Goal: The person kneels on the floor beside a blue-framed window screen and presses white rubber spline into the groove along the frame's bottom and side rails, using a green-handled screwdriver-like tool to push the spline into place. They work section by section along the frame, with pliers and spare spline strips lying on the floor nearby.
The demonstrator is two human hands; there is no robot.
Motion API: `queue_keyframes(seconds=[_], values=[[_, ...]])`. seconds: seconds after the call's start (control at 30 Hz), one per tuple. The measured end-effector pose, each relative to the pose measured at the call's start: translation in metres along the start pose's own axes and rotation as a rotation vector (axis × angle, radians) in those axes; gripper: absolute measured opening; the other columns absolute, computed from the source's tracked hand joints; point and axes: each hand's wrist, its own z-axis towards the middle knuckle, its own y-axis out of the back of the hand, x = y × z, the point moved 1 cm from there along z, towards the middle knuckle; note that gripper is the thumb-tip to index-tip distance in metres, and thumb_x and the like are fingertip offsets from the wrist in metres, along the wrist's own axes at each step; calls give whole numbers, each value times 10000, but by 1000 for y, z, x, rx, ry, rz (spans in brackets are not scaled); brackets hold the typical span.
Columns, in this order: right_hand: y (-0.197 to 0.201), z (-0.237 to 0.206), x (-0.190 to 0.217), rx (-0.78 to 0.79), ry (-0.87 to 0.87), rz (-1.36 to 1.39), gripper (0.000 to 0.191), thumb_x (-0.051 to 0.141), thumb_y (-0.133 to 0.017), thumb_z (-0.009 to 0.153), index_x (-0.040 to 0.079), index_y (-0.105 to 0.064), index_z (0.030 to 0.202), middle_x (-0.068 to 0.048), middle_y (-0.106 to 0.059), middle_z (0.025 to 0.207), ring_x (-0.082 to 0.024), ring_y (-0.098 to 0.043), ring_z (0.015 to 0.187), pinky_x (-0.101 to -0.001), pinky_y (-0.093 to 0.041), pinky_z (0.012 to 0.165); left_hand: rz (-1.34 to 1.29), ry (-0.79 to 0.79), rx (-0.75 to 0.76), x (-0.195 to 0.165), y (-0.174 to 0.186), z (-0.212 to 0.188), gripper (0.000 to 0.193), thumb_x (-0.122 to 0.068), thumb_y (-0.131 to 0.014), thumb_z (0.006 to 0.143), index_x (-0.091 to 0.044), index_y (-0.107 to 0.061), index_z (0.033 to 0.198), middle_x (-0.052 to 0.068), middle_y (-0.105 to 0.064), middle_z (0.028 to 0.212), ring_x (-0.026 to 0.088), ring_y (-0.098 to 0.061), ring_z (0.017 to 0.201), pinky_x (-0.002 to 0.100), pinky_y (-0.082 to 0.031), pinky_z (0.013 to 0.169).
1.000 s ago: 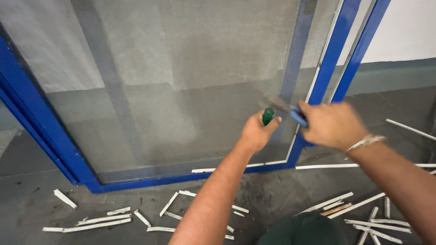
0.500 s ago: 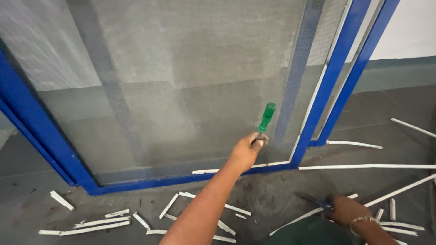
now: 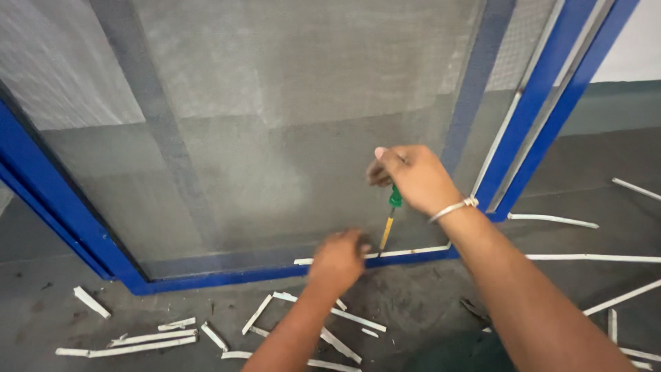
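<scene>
Left hand (image 3: 337,258) clenched, pressing on white strip (image 3: 372,255) at lower rail of blue frame (image 3: 227,277); right hand (image 3: 411,178) grasping green-handled screwdriver (image 3: 390,217), tip at strip beside left fingers. Risk: tip slip punctures mesh (image 3: 289,124) or jabs fingers

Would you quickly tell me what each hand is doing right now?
Left hand: down at the blue frame's bottom edge by the white strip; grip cannot be told.
Right hand: closed on the green-handled screwdriver.
</scene>
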Motion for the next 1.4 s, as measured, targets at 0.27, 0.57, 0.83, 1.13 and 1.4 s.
queue_keyframes(seconds=[0.27,0.57,0.83,1.13,1.4], values=[[-24,-92,-9,-120,143,-165,489,383,-484,1021,5,-786,950,-98,-826,903,-208,-788,877,-321,-585,830,359,29,-22,77,5,-15,379,-276,-739,852,-166,-584,1181,54,-638,1212,286,-570,1218,486,-452,989],[-79,-203,-152,-109,270,-497,408,349,-527,1023,83,-742,1246,-113,-824,1024,-315,-660,1247,-457,-444,1047,284,51,66,84,10,-13,434,-248,-773,830,-180,-570,1208,44,-622,1233,279,-541,1251,472,-438,1028],[-104,-234,-282,-267,-116,-782,432,393,-686,871,213,-745,1258,-132,-798,1037,-290,-723,1068,-423,-538,901,251,12,53,87,11,-12,418,-217,-770,821,-189,-594,1199,47,-621,1227,289,-550,1231,470,-441,1025],[74,-186,-80,-36,-475,-817,411,390,-756,849,266,-779,1241,-128,-787,869,-274,-745,746,-388,-599,696,330,-66,-111,97,-2,-23,344,-102,-666,838,-209,-628,1163,10,-648,1161,260,-600,1160,446,-484,961],[16,-125,36,102,-252,-813,349,391,-761,822,234,-809,1130,-124,-778,742,-271,-701,575,-397,-544,631,416,-55,-109,128,20,-30,259,-105,-591,918,-223,-642,1143,8,-662,1133,252,-607,1153,442,-504,925]])
